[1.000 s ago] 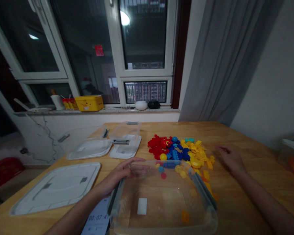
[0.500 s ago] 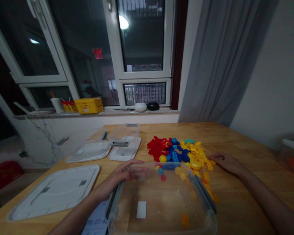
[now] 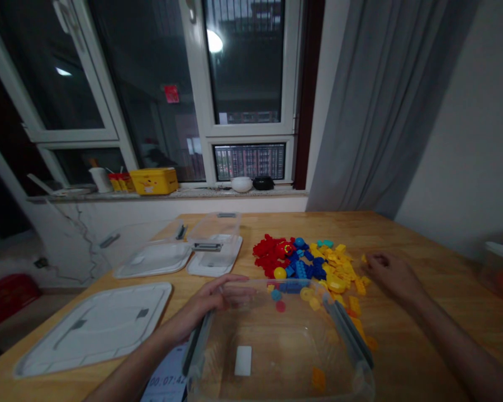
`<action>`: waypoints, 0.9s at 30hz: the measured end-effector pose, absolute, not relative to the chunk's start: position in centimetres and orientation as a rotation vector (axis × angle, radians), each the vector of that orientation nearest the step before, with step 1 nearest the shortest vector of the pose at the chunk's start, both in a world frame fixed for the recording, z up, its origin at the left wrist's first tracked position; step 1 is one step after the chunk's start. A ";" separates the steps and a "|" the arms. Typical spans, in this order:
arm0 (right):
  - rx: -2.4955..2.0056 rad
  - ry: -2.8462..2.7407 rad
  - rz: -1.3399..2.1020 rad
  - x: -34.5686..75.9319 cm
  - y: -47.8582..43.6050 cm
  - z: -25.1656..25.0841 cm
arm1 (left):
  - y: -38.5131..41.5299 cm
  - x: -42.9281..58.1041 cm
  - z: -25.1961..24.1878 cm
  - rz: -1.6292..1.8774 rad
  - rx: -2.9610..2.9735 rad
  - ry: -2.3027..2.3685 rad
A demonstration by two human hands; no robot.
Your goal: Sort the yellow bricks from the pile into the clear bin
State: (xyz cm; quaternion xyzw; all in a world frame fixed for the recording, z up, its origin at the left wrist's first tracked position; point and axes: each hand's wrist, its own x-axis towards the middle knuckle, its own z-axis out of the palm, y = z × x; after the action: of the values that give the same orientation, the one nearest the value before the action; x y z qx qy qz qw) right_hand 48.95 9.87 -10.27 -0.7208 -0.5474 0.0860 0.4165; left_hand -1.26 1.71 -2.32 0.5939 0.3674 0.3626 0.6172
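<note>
A wooden table [image 3: 402, 234] fills the lower half of the frame, under dark windows and a grey curtain [image 3: 385, 106] at upper right. At lower centre stands a clear plastic bin [image 3: 276, 346], nearly empty but for a white label and an orange piece on its floor. A large flat lid [image 3: 96, 326] lies at lower left, with two smaller lids and a small clear box [image 3: 216, 229] beyond it, left of centre. Just past the bin's far rim, at the middle of the frame, sits the pile of toy bricks [image 3: 310, 262], red to the left, blue in the middle, yellow to the right. The left hand [image 3: 212, 301] rests on the bin's far left corner, fingers loosely curled over the rim, steadying it. The right hand [image 3: 392, 273] lies at the right edge of the yellow bricks, fingers bent down toward the table; whether they pinch a brick I cannot tell. Keeping the bin braced this way should let bricks be gathered in without it sliding.
</note>
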 end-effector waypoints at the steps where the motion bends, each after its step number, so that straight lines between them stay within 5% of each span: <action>1: -1.760 -1.352 0.199 48.2 9.7 -9.7 | 1.6 -1.2 -2.2 0.837 1.369 0.859; 7: -1.392 -1.341 0.389 42.1 8.0 -6.9 | 1.2 -0.9 -1.7 0.855 1.381 0.864; 18: -0.988 -1.202 1.231 32.3 3.2 -5.8 | 1.3 -1.0 -1.7 0.827 1.391 0.853; 27: -0.961 -1.161 1.378 32.5 3.1 -6.3 | 1.5 -1.0 -2.0 0.859 1.377 0.861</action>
State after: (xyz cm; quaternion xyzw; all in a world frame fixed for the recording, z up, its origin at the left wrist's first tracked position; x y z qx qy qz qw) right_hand 32.51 3.10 -6.33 -0.4013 -0.4847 0.5755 0.5223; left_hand -0.99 1.51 -2.05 0.5955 0.3725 0.3715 0.6071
